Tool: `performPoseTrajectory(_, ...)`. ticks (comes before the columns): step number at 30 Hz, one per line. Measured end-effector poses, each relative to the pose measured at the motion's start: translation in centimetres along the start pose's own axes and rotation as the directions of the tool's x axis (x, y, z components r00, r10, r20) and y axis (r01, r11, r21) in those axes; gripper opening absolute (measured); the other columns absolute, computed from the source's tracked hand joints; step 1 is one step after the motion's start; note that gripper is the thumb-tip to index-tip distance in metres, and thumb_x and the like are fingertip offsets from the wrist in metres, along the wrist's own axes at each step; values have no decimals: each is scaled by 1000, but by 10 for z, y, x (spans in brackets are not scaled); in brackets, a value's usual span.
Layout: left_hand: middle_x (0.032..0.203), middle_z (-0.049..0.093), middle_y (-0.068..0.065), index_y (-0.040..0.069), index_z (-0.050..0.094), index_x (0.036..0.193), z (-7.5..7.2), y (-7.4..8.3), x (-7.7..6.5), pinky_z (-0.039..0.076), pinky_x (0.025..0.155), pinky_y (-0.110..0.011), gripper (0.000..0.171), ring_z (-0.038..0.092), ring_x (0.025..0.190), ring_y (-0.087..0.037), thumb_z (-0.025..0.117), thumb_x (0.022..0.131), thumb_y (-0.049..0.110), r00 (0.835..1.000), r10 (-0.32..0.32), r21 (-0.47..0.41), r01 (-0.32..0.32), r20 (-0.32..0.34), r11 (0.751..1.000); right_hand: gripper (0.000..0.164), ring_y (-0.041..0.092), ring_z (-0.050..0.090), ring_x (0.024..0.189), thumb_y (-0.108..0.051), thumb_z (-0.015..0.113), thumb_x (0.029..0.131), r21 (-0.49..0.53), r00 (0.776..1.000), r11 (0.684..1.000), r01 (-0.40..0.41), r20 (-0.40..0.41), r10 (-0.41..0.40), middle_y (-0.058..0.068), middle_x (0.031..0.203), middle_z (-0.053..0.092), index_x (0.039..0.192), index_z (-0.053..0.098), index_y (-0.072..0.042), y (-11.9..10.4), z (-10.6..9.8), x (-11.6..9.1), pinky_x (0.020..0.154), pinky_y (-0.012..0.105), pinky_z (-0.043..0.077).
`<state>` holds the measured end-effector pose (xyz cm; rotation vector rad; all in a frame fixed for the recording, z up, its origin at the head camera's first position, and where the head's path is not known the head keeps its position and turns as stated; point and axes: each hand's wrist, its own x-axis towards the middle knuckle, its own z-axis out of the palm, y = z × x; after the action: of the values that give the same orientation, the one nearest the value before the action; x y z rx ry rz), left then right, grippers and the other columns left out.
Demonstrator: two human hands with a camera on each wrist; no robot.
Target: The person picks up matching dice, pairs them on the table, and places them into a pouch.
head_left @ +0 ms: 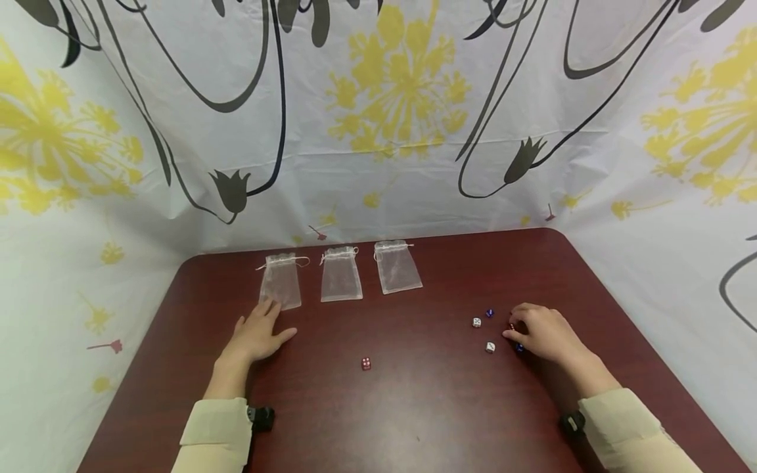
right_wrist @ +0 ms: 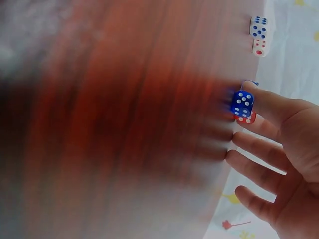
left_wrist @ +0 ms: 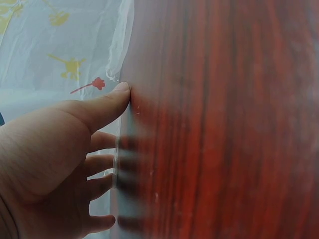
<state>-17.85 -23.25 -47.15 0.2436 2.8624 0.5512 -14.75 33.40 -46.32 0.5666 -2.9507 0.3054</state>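
My left hand point(head_left: 257, 335) lies on the table with its fingers spread, fingertips at the lower edge of the leftmost sheer drawstring pouch point(head_left: 280, 279). On the right, my right hand point(head_left: 544, 332) has thumb and index finger about a red die point(right_wrist: 246, 119), apparently pinching it; the fingers partly cover it in the head view. A blue die point(right_wrist: 242, 103) sits close by the thumb. Left of that hand lie another blue die point(head_left: 489, 313), a white die point(head_left: 476, 322) and a second white die point(head_left: 490, 347). Another red die point(head_left: 366, 364) rests alone near the table's middle.
Two more sheer pouches, a middle one point(head_left: 341, 276) and a right one point(head_left: 398, 268), lie flat along the back of the dark red table point(head_left: 437, 407). A white patterned cloth point(head_left: 378, 184) hangs behind the table and at both sides.
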Motion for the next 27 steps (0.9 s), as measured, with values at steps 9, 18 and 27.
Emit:
performPoseTrajectory(9,162,18,-30,-5,31,155,0,2,-1,12,113,-74,78,18,149,-48,60,101,43,1000,7,2,-7,-11,1000,15,32,70,87,-22,83,84,-9,999,1000,18,-39,-19,12,99,72,80,71,-15,3,-2,-2,70,51,54)
performPoseTrajectory(18,163,18,-29,-4,30,155,2,-1,3,12,114,-73,80,17,149,-48,60,100,44,1000,6,6,-6,-12,1000,18,29,70,84,-23,83,84,-20,984,997,68,-164,-70,7,94,72,92,75,-9,-4,-17,6,72,52,54)
performPoseTrajectory(27,163,16,-29,-4,29,156,2,-3,3,11,114,-73,79,16,149,-48,59,101,43,1000,4,3,-4,-3,1000,18,23,71,81,-22,85,80,-28,952,982,186,-241,-188,2,91,72,91,75,-11,-26,-34,21,70,46,55)
